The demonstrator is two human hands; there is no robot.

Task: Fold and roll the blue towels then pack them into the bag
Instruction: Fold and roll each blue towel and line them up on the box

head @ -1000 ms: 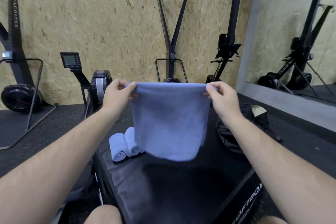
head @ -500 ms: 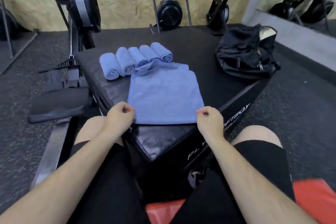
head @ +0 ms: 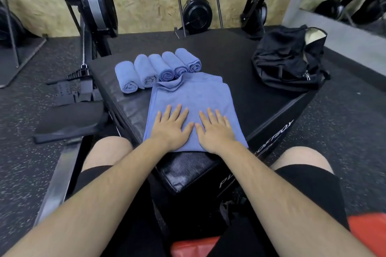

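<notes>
A folded blue towel (head: 194, 94) lies flat on the black padded box (head: 246, 98) in front of me. My left hand (head: 172, 126) and my right hand (head: 215, 129) press palm-down on its near half, side by side, fingers spread and thumbs almost touching. The towel's far left corner is rumpled against a row of several rolled blue towels (head: 156, 71) lying side by side behind it. A black bag (head: 288, 62) sits at the box's far right corner, its top open and showing a pale lining.
A rowing machine (head: 94, 16) with its footrests and seat stands close on the left. More black exercise machines (head: 196, 12) line the chipboard wall behind. A mirror is at the right. My knees flank the box's near corner.
The towel went from hanging between my raised hands to lying on the box. My hands let go of its near corners and now rest flat on top of it.
</notes>
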